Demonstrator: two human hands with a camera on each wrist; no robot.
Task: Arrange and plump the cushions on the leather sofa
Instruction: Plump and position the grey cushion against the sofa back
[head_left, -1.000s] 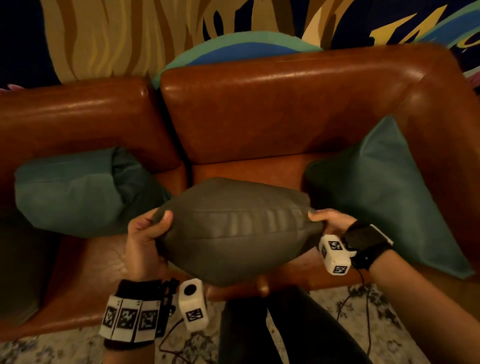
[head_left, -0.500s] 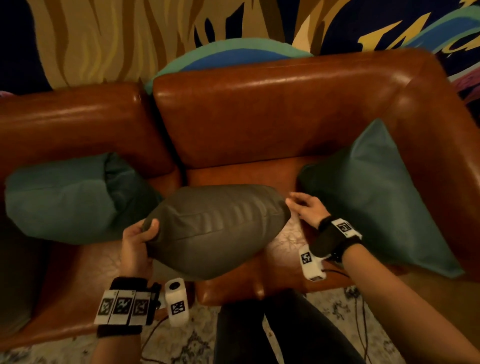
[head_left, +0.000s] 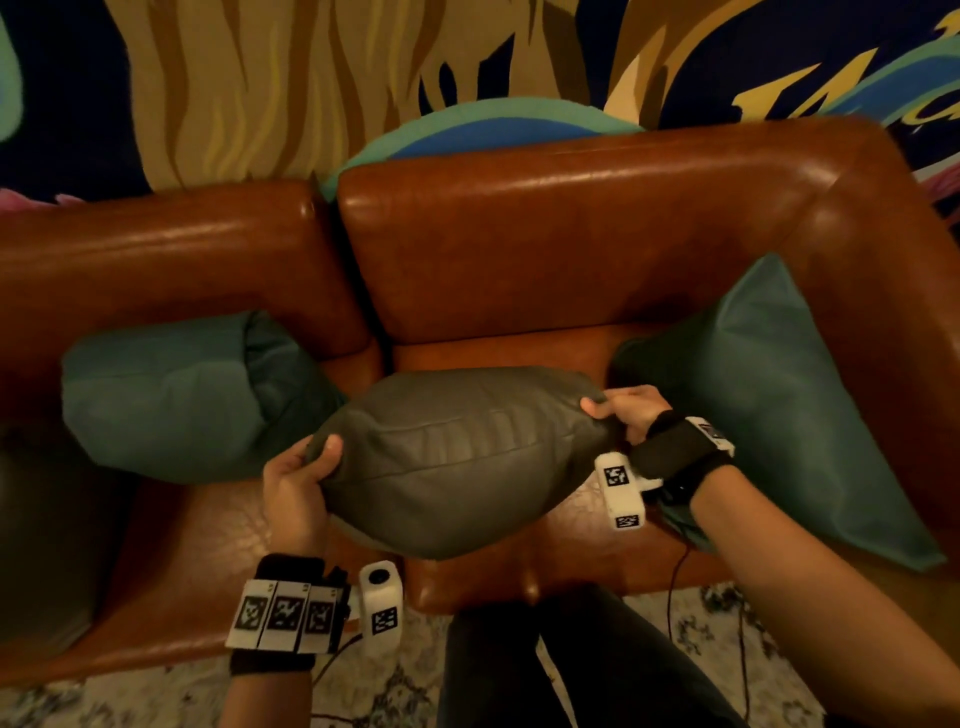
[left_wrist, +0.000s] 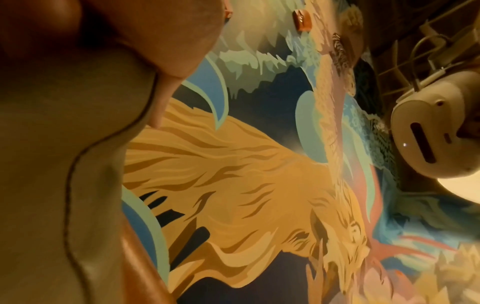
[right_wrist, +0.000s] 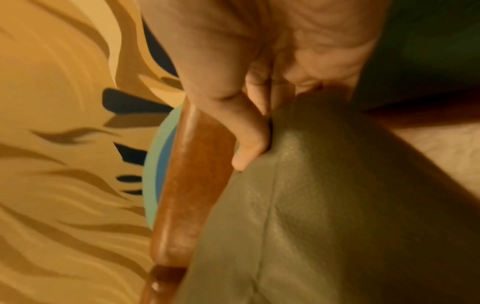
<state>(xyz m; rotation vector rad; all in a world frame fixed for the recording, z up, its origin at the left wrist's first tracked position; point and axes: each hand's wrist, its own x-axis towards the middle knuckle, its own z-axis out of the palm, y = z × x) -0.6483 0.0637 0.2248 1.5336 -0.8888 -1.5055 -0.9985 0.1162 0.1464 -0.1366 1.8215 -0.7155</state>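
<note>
Holding the grey cushion (head_left: 457, 457) at both ends mid-frame over the sofa (head_left: 571, 249) seat: left hand (head_left: 293, 493) grips its left corner, right hand (head_left: 631, 410) pinches the right corner; teal cushions (head_left: 171, 395) either side.

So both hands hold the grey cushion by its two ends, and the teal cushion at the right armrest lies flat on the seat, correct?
Not quite. Both hands, left hand and right hand, do hold the grey cushion, but the head view shows the teal cushion leaning up against the right armrest.

Dim warm amber light, glare on sofa leather (head_left: 571, 218), wide-angle bending, wrist views softly blurred
</note>
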